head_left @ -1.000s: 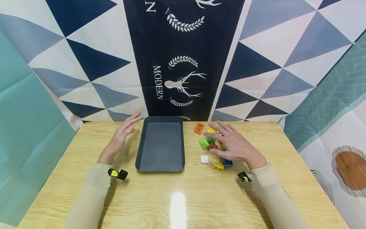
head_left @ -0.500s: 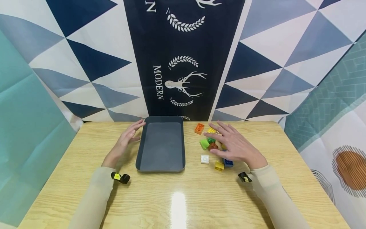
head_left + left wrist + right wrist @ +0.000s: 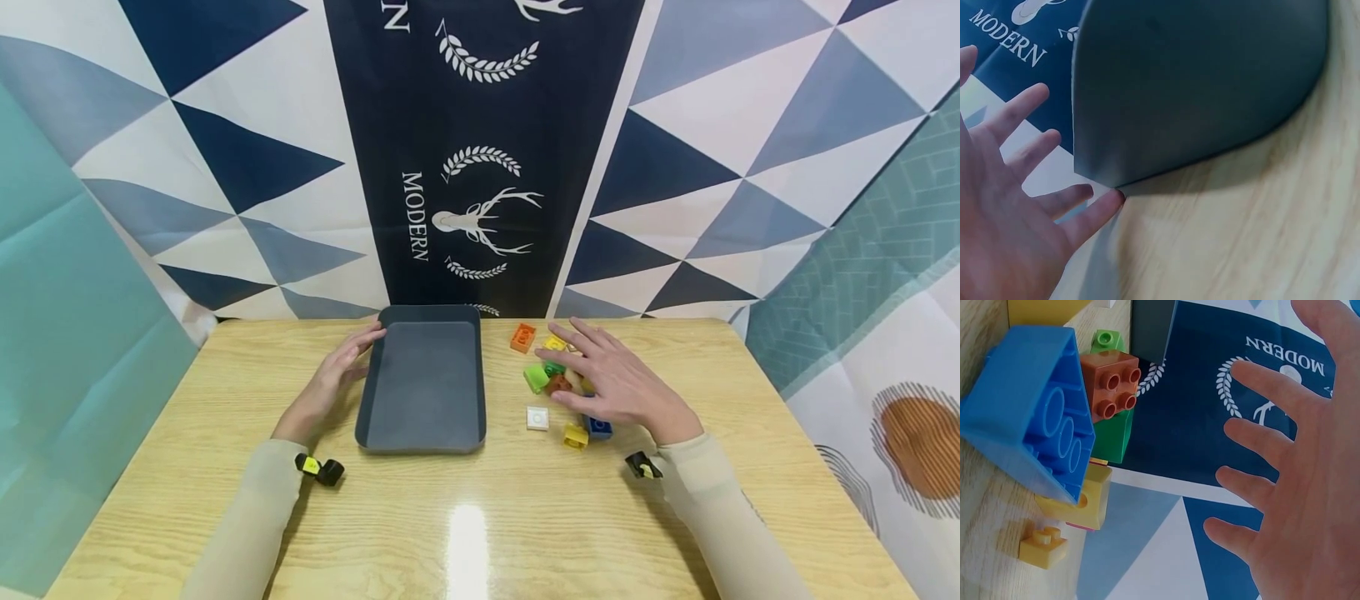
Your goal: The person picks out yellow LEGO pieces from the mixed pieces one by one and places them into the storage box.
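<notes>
A dark grey rectangular tray (image 3: 427, 387) lies on the table. At its left side is my left hand (image 3: 330, 383), fingers fairly straight, fingertips at the rim. In the left wrist view the spread fingers (image 3: 1029, 112) reach toward the tray's wall (image 3: 1179, 94), the lowest fingertip by its bottom edge. My right hand (image 3: 622, 379) hovers over a loose group of toy building bricks, fingers spread, holding nothing. Near it are a blue brick (image 3: 1016, 400), a brown brick (image 3: 1110, 381) and a green brick (image 3: 1113, 434). The hand covers part of the group in the head view.
An orange brick (image 3: 522, 337) sits at the back, right of the tray. A white brick (image 3: 537, 418) and a yellow brick (image 3: 575, 437) lie at the group's front. A patterned cloth wall (image 3: 480, 158) rises behind the wooden table (image 3: 390, 525).
My left hand has moved right and slightly down, from beside the tray to its left rim. The right hand stays in place, and the bricks and tray have not visibly shifted.
</notes>
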Demonstrator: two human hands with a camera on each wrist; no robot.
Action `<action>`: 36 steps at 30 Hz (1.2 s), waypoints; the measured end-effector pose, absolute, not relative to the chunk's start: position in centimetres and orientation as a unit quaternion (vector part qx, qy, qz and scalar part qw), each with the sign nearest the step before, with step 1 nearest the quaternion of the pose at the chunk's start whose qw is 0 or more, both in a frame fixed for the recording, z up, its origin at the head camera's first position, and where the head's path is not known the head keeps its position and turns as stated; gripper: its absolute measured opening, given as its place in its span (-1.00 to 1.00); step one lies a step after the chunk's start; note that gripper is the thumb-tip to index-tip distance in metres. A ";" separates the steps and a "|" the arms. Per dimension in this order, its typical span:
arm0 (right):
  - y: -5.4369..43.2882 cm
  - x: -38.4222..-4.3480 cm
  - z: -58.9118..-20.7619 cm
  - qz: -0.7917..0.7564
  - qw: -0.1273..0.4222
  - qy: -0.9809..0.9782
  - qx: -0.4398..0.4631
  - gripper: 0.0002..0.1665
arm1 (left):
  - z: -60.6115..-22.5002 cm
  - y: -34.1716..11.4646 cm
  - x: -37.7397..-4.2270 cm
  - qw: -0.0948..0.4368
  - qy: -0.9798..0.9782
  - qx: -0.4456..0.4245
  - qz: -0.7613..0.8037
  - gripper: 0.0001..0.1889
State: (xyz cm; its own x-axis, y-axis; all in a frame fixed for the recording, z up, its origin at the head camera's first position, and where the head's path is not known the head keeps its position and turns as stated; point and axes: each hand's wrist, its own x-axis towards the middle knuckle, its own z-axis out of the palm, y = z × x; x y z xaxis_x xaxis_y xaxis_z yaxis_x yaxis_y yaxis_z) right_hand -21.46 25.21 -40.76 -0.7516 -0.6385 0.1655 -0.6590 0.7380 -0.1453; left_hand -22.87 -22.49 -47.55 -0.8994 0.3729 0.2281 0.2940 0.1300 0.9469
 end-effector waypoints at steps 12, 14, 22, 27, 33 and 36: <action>25.1 -21.6 -40.8 0.098 0.048 -0.930 0.351 -0.23 | -48.4 -22.5 -22.7 0.052 0.757 0.189 0.623 -0.27; 25.1 -21.6 -40.8 0.097 0.048 -0.930 0.352 -0.23 | -48.5 -22.6 -22.7 0.057 0.756 0.186 0.626 -0.27; 25.1 -21.7 -40.9 0.098 0.055 -0.926 0.360 -0.23 | -48.7 -22.7 -22.7 0.063 0.751 0.182 0.632 -0.28; 25.1 -21.7 -40.8 0.098 0.054 -0.926 0.361 -0.24 | -48.7 -22.8 -22.7 0.062 0.757 0.174 0.627 -0.30; 25.1 -21.6 -40.8 0.098 0.053 -0.928 0.356 -0.23 | -49.0 -22.9 -23.0 0.061 0.752 0.163 0.636 -0.37; 25.1 -21.5 -40.9 0.101 0.053 -0.929 0.353 -0.23 | -49.0 -22.8 -23.1 0.062 0.745 0.157 0.646 -0.40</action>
State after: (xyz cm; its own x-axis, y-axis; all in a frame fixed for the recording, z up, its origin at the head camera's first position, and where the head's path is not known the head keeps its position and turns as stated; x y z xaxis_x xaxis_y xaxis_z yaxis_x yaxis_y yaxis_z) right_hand -21.54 25.14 -40.85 -0.7451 -0.6452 0.1692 -0.6664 0.7304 -0.1497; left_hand -23.06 -22.81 -49.04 -0.9433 0.3131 0.1103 0.1535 0.1169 0.9812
